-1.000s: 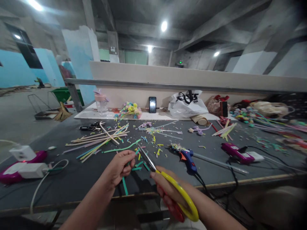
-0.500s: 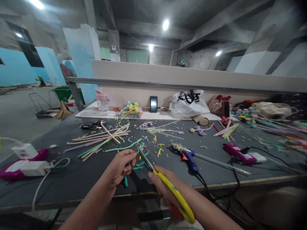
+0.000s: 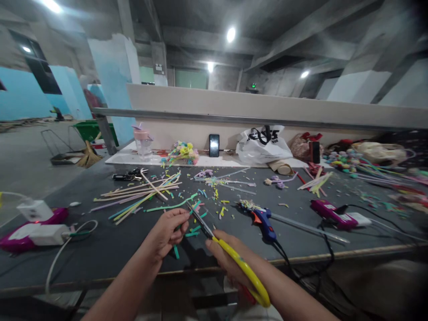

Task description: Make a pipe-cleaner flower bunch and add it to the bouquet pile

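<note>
My right hand [image 3: 230, 254] is closed around the yellow-handled scissors [image 3: 242, 266], whose blades point up and left. Beside the blade tips, my left hand [image 3: 172, 229] pinches a thin green strip [image 3: 194, 207], mostly hidden by the fingers. The strip's free end crosses the blades. Below the left hand a green offcut [image 3: 176, 252] shows on the dark table. A long green strip [image 3: 170, 206] lies just beyond the left fingers, and small coloured snippets are scattered past the blades.
A blue glue gun [image 3: 265, 223] lies right of the scissors, its cord running over the table's front edge. Pastel strips [image 3: 140, 196] lie to the left. Purple power strips [image 3: 334, 215] sit at both sides. A phone [image 3: 214, 146] and white bag [image 3: 262, 145] stand behind.
The scissors and my right hand have shifted very slightly up and left, and the blades look a little closer to the left fingers. My left hand has barely moved.
</note>
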A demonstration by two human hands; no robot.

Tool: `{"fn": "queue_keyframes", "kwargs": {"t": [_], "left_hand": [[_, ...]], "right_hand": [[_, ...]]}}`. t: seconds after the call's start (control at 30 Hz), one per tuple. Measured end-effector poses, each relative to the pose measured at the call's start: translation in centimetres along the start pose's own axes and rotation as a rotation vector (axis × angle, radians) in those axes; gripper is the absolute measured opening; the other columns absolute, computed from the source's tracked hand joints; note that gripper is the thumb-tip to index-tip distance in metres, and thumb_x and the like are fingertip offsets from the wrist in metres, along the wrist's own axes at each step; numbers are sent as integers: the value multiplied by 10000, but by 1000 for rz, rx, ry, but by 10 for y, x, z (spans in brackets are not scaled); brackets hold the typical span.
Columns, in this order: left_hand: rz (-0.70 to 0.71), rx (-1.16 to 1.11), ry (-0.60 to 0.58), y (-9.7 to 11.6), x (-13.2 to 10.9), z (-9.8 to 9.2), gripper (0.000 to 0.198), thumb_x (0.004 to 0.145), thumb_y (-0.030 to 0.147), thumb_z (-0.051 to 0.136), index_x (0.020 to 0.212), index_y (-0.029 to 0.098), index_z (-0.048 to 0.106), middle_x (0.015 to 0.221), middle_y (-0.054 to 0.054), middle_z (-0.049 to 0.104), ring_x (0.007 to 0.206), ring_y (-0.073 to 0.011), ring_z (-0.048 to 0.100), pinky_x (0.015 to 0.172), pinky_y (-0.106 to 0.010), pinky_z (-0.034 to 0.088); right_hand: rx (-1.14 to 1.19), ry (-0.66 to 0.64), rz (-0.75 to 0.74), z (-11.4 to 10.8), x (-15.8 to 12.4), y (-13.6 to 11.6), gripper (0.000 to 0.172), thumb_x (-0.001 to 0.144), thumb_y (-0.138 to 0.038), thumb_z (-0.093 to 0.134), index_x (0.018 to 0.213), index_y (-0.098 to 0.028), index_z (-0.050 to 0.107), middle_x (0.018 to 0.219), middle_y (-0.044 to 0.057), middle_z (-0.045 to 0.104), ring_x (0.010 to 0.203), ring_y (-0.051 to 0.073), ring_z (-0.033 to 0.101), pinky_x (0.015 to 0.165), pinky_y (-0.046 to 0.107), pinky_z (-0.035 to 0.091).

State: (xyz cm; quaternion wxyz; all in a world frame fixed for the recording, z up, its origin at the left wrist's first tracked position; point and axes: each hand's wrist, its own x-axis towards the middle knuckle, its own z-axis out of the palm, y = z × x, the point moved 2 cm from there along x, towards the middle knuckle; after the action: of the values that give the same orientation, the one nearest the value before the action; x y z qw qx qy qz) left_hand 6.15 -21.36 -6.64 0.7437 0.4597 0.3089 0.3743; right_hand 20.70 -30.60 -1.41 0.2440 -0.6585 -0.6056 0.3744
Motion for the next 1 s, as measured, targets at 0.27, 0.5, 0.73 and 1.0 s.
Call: {"fn": "queue_keyframes", "kwargs": {"t": [0.27,0.5,0.73,1.0], "left_hand": [[4,0,5,2,-1,1,184,746,290,556,671,148,466,479,67,453,281,27,185,310,-138,82],[42,-21,34,3,1,0,170,757,291,548,708,146,474,517,65,461,295,31,185,319,-137,88],[19,-21,50,3,0,0,195,738,284,562,659,153,441,504,60,474,289,24,202,312,-134,87],[13,21,24,2,1,0,185,732,300,571,680,148,478,507,58,472,295,22,217,310,-133,94]], "right_hand": [[6,33,-38,0,1,2,168,769,-264,428,630,-173,451,496,-52,406,447,70,366,433,189,290],[182,-155,155,7,2,17,220,819,-410,311,750,-210,369,472,-83,372,284,55,310,284,166,284],[90,-197,87,9,1,19,240,816,-434,331,761,-204,375,501,-81,380,258,42,346,237,140,292],[93,-84,86,4,6,24,249,826,-444,299,776,-210,367,501,-72,412,277,60,369,260,162,308]]}}
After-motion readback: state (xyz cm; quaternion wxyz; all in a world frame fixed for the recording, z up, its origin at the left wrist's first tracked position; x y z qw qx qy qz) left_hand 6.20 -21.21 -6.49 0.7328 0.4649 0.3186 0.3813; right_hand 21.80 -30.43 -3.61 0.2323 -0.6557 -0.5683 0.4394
